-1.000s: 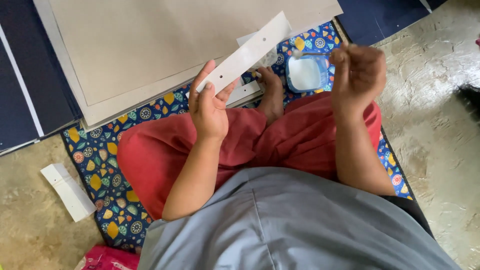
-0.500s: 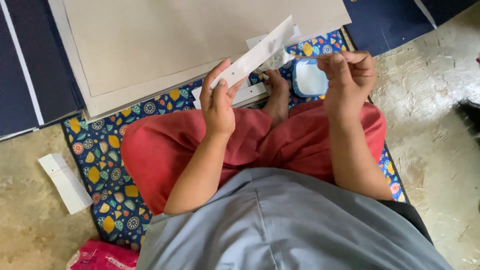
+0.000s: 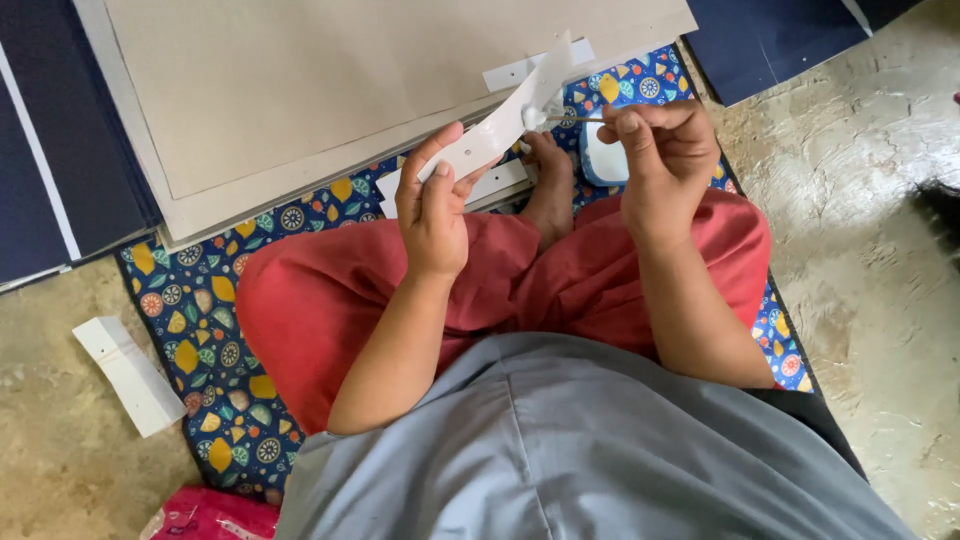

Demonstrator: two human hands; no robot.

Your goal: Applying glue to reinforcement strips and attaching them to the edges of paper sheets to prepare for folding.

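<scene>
My left hand [image 3: 435, 205] grips the near end of a long white paper strip [image 3: 505, 120], which slants up to the right over my lap. My right hand [image 3: 665, 150] pinches a thin brush [image 3: 560, 118] whose white-tipped end touches the upper part of the strip. A small white pot [image 3: 598, 165] with a blue rim stands on the mat, mostly hidden behind my right hand. I sit cross-legged in red trousers, one bare foot [image 3: 550, 185] between my hands.
Large grey-brown cardboard sheets [image 3: 300, 90] lie ahead on a patterned blue mat [image 3: 200, 350]. More white strips [image 3: 480, 190] rest beside my foot. A folded white strip [image 3: 130, 375] lies on the concrete floor at left. Dark blue sheets [image 3: 60, 170] flank the cardboard; a pink packet [image 3: 205, 515] is near my knee.
My right hand has moved left from above the pot, bringing the brush onto the strip. My left hand with the strip has shifted slightly down and right.
</scene>
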